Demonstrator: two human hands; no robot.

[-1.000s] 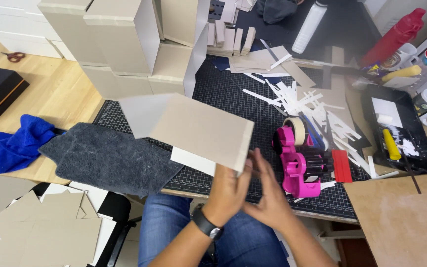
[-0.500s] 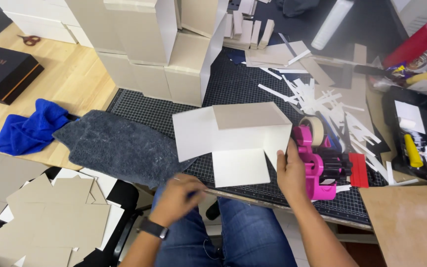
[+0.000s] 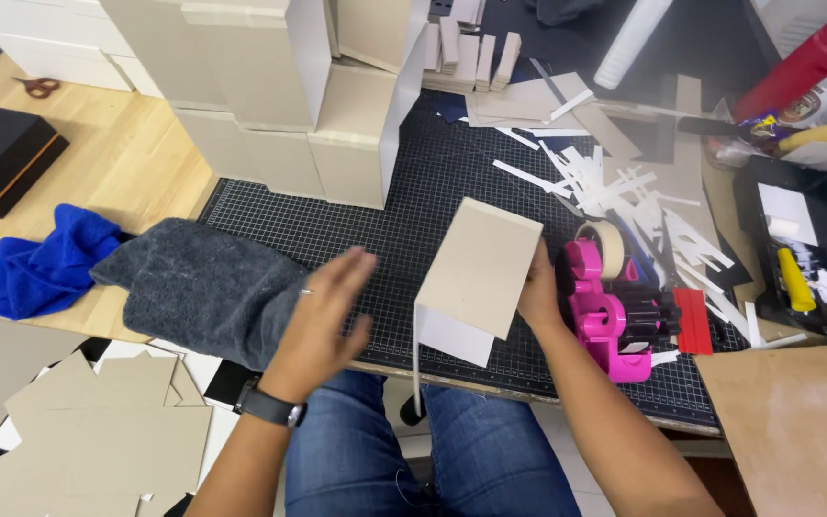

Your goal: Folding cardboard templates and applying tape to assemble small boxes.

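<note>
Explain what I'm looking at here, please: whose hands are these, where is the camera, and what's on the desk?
There is no machine: a person works with bare hands, and a camera on their head looks down. The right hand has a grip on the edge of a folded cardboard panel, propped on the black cutting mat. The left hand, open and holding nothing, hovers beside a grey cloth. Nearby lie a pink tape dispenser, white paper strips, a blue cloth and stacked cardboard boxes.
</note>
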